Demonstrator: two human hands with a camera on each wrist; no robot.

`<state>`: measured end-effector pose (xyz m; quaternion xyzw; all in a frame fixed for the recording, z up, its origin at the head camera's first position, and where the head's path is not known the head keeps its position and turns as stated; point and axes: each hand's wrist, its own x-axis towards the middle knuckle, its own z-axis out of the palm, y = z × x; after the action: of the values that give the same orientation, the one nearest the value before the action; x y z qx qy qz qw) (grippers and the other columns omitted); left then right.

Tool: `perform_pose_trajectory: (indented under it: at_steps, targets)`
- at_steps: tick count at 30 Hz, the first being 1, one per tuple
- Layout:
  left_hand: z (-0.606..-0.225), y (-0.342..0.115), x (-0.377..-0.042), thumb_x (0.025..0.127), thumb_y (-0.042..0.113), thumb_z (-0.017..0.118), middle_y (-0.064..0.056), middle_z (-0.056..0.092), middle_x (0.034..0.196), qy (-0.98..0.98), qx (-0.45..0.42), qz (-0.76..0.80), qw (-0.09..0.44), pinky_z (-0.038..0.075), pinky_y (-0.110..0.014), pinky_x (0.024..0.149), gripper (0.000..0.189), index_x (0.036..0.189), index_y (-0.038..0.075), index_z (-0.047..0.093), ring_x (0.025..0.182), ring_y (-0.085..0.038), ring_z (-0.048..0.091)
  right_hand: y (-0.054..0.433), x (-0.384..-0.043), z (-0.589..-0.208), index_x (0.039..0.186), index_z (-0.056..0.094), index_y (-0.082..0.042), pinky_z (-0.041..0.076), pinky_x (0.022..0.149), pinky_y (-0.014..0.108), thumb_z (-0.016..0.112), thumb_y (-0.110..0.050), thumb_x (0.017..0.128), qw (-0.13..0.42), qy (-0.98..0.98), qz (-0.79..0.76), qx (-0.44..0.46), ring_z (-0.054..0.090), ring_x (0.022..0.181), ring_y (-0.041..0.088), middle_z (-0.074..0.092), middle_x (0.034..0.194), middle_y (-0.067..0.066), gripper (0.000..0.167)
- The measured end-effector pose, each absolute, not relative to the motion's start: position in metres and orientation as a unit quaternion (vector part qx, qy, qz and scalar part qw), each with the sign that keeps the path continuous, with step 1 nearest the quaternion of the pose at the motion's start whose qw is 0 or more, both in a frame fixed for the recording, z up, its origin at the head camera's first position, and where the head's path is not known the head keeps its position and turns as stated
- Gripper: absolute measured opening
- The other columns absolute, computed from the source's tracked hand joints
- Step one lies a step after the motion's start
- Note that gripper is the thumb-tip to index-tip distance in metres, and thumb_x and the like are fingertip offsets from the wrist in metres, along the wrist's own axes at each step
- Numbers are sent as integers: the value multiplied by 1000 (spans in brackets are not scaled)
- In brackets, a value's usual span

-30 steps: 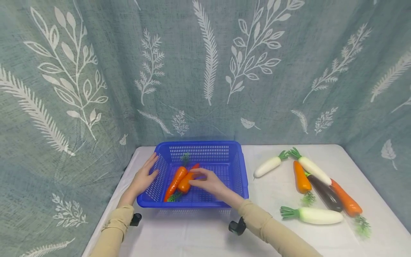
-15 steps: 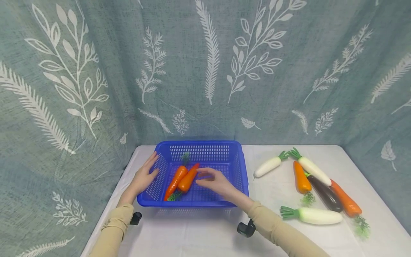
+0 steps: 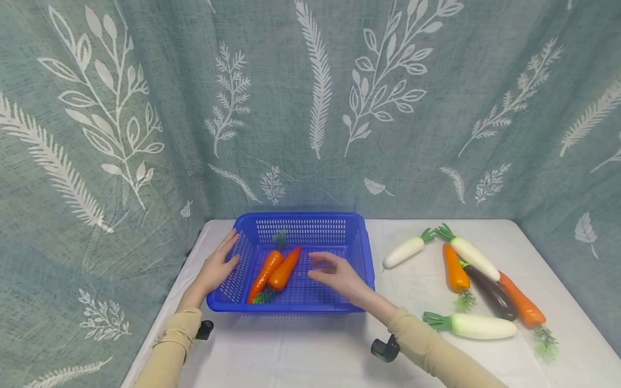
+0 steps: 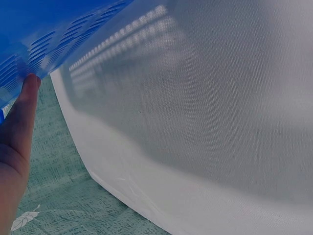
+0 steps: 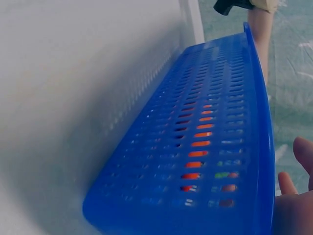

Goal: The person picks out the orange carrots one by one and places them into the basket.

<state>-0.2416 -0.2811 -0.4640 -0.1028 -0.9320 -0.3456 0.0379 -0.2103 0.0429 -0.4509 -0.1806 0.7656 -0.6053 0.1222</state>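
Inside the blue plastic basket (image 3: 310,308), two carrots lie side by side at the left in the head view. The left carrot (image 3: 266,276) has its leafy top toward the back; the right carrot (image 3: 285,269) has its leaves toward the front. My left hand (image 3: 215,270) rests along the basket's left rim, fingers straight; in the left wrist view a digit (image 4: 30,93) touches its slotted wall. Over the basket, right of the carrots, is my right hand (image 3: 337,276), fingers loosely bent and nothing in them. Orange shows through the basket's slots in the right wrist view.
On the white table (image 3: 301,350), right of the basket, lie several vegetables: a white radish (image 3: 405,252), another radish (image 3: 473,258), a third radish (image 3: 482,326), a carrot (image 3: 456,269), an eggplant (image 3: 490,291) and another carrot (image 3: 523,303). A patterned curtain (image 3: 291,108) hangs behind.
My right hand has moved right, away from the right carrot, which now shows fully in the basket. My left hand and the basket have stayed put.
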Motion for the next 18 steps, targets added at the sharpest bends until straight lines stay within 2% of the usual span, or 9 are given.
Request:
perform_pose_trajectory:
  at_steps: [7, 18]
  targets:
    - [-464, -281, -241, 96, 9, 46, -18, 16, 158, -932, -101, -346, 35, 20, -62, 112, 56, 148, -1, 26, 142, -45, 19, 57, -211, -450, 132, 52, -2, 53, 92, 40, 65, -15, 89, 95, 767, -607, -186, 62, 111, 35, 59, 126, 22, 47]
    - [-464, -281, -242, 95, 7, 46, -19, 17, 158, -930, -105, -351, 38, 20, -60, 113, 56, 147, -2, 27, 143, -44, 18, 79, -210, -446, 133, 51, -1, 51, 96, 39, 64, -11, 89, 69, 760, -621, -179, 57, 118, 38, 55, 130, 25, 47]
